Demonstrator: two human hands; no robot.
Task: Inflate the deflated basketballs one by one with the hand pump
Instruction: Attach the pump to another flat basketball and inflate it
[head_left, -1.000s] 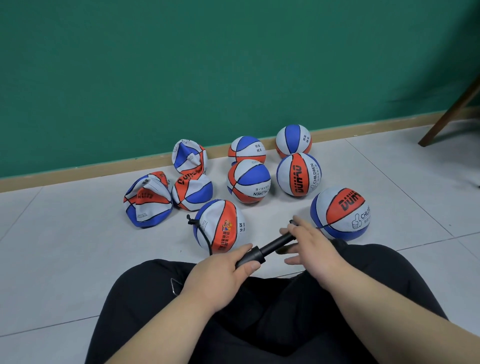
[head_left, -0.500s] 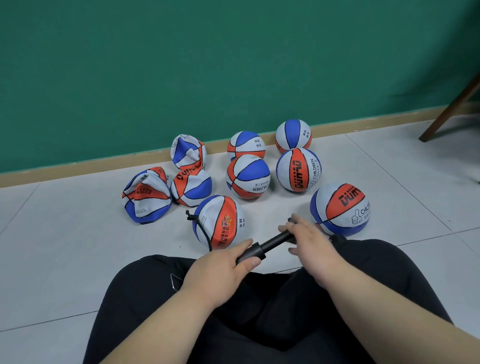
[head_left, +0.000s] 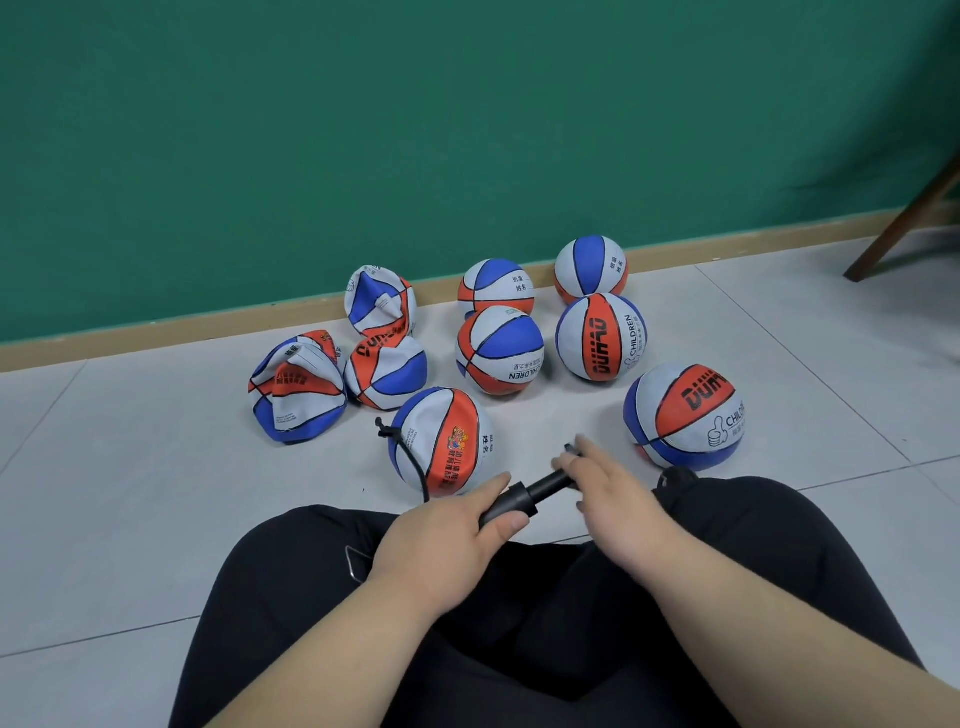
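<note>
My left hand (head_left: 457, 525) was wrapped round the barrel of the hand pump (head_left: 530, 493), held just above my lap. My right hand (head_left: 608, 483) lay over the handle end, just beyond the left hand and to its right.

Over the last second that right hand had changed. Its fingers (head_left: 589, 452), curled round the handle before, now looked straighter and were smeared with motion. I could not tell whether it was clamped on the handle or only resting on it. The pump itself had hardly shifted, and about the same stretch of rod showed between my two hands.

The hose (head_left: 410, 460) ran from near the left fingertips up over the nearest ball (head_left: 441, 441), which sat just beyond the left knuckles and looked nearly round. I judged this ball close to done. I read the loosened right hand as a pause or a regrip in the stroke, not as progress.

Three crumpled balls (head_left: 296, 395) lay further off beyond the left hand, not yet pumped. The round balls (head_left: 685, 415) sat beyond the right hand on the floor (head_left: 130, 519).
</note>
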